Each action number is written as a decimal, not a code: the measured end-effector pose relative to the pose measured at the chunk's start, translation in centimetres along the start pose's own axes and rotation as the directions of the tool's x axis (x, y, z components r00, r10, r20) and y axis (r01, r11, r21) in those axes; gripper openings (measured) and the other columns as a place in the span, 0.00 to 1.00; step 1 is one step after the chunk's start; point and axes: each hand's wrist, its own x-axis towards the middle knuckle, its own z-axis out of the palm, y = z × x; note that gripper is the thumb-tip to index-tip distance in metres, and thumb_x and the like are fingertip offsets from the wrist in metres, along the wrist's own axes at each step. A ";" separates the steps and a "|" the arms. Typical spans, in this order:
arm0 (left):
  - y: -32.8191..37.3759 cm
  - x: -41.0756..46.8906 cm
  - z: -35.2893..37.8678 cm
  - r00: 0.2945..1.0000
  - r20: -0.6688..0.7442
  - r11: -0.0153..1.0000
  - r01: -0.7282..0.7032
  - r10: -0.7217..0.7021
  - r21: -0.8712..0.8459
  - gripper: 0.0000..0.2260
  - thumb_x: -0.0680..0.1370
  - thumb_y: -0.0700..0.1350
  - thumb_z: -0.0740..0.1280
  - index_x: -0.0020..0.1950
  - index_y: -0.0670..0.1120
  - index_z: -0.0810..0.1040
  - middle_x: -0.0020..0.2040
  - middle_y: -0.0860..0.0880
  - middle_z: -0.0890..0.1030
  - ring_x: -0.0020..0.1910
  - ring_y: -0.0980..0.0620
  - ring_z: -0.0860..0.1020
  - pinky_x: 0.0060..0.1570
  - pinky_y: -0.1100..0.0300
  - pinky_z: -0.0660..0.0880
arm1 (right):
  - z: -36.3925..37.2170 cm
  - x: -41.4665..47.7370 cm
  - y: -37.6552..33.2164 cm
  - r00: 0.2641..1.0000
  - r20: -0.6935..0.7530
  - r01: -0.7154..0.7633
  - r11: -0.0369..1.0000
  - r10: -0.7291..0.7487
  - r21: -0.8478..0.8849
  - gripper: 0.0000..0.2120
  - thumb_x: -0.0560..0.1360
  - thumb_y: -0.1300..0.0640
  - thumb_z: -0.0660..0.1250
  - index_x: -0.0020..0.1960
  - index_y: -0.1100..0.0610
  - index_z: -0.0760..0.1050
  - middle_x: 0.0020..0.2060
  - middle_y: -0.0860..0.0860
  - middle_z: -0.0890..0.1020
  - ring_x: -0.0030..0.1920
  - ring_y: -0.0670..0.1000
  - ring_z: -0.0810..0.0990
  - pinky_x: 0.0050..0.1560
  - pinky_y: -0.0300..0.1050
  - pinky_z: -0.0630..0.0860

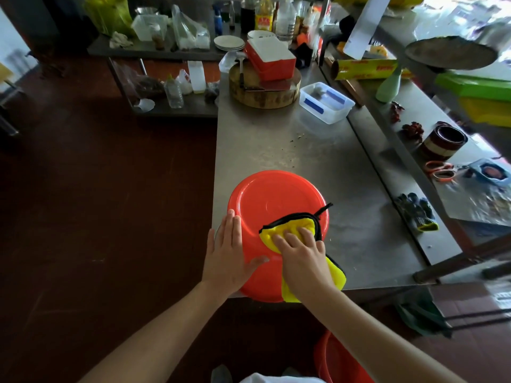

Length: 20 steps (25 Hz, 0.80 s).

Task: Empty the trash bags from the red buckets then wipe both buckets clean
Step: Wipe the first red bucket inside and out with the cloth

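The red bucket (273, 217) stands upside down at the near left corner of the steel surface (318, 150), so only its flat bottom and a little of its wall show; its rim and inside are hidden, and its near edge hangs a little past the surface edge. A second red bucket (336, 360) sits on the floor, below and nearer than the first, cut off by the bottom of the frame and partly hidden behind the right forearm.

The left hand (226, 258) lies flat and open against the upturned bucket's left side, fingers straight, thumb spread across its bottom; it grips nothing. The right hand (301, 252) presses a yellow cloth (290, 228) with black edging onto the bucket's bottom, fingers spread and bent over the bunched cloth. Part of the cloth is hidden under the palm, and a fold trails off the bucket's near right side.
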 end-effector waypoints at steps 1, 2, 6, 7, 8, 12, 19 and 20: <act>-0.1 0.0 0.1 1.000 -0.004 1.000 0.002 -0.002 -0.008 0.54 0.70 0.81 0.49 0.82 0.42 0.45 0.82 0.45 0.44 0.81 0.49 0.47 0.77 0.44 0.52 | -0.1 0.4 -0.4 1.000 0.003 0.024 1.000 -0.024 -0.007 0.26 0.79 0.57 0.63 0.76 0.45 0.66 0.70 0.46 0.73 0.76 0.60 0.60 0.64 0.58 0.66; -0.1 0.1 0.1 1.000 -0.007 1.000 0.003 -0.004 -0.013 0.55 0.70 0.81 0.49 0.82 0.42 0.45 0.82 0.45 0.44 0.81 0.49 0.46 0.77 0.45 0.51 | -0.3 0.9 -0.8 0.999 0.008 0.043 0.999 -0.043 -0.015 0.26 0.79 0.55 0.63 0.76 0.44 0.65 0.70 0.46 0.72 0.75 0.59 0.59 0.65 0.58 0.65; -0.2 0.3 0.2 1.000 0.002 0.999 -0.009 0.009 -0.036 0.53 0.71 0.80 0.49 0.82 0.44 0.43 0.82 0.47 0.41 0.81 0.50 0.42 0.78 0.47 0.45 | -1.0 2.9 -2.1 0.994 0.045 0.102 0.990 -0.097 -0.101 0.26 0.79 0.50 0.65 0.75 0.43 0.64 0.69 0.47 0.69 0.73 0.61 0.60 0.66 0.61 0.64; -0.3 0.3 0.2 1.000 0.003 0.999 -0.009 0.009 -0.042 0.53 0.71 0.80 0.48 0.82 0.44 0.43 0.82 0.47 0.40 0.81 0.51 0.41 0.78 0.47 0.44 | -1.1 3.4 -2.5 0.993 0.053 0.110 0.987 -0.105 -0.121 0.26 0.78 0.50 0.66 0.75 0.43 0.64 0.69 0.48 0.68 0.72 0.61 0.60 0.66 0.62 0.64; -0.3 0.3 0.2 1.000 0.003 0.999 -0.006 0.007 -0.051 0.52 0.71 0.80 0.48 0.82 0.44 0.43 0.82 0.48 0.40 0.81 0.51 0.40 0.78 0.47 0.43 | -1.2 4.0 -2.8 0.992 0.061 0.117 0.983 -0.110 -0.138 0.27 0.78 0.50 0.66 0.75 0.44 0.64 0.70 0.49 0.68 0.72 0.61 0.60 0.66 0.63 0.63; -0.2 0.4 0.0 1.000 -0.018 0.998 -0.011 0.009 -0.063 0.51 0.72 0.80 0.46 0.82 0.46 0.39 0.82 0.49 0.40 0.81 0.52 0.40 0.78 0.49 0.40 | -1.1 7.3 -4.1 0.992 0.059 0.119 0.974 -0.110 -0.192 0.24 0.80 0.53 0.61 0.75 0.45 0.64 0.71 0.52 0.66 0.72 0.63 0.61 0.67 0.65 0.62; -0.2 0.5 -0.2 1.000 -0.016 0.998 -0.008 0.007 -0.058 0.54 0.70 0.81 0.48 0.82 0.43 0.44 0.82 0.47 0.43 0.81 0.51 0.43 0.77 0.49 0.40 | -1.8 14.3 -4.5 0.998 0.060 0.018 0.975 -0.005 -0.220 0.23 0.80 0.57 0.59 0.75 0.46 0.66 0.74 0.54 0.64 0.73 0.62 0.61 0.68 0.66 0.63; -0.2 0.5 -0.2 1.000 -0.014 0.998 -0.010 0.009 -0.058 0.54 0.70 0.81 0.49 0.82 0.43 0.44 0.82 0.47 0.43 0.81 0.51 0.43 0.77 0.49 0.39 | -2.0 15.1 -4.0 0.998 0.063 0.000 0.976 0.014 -0.219 0.23 0.81 0.57 0.59 0.75 0.46 0.66 0.74 0.54 0.64 0.73 0.62 0.61 0.68 0.66 0.62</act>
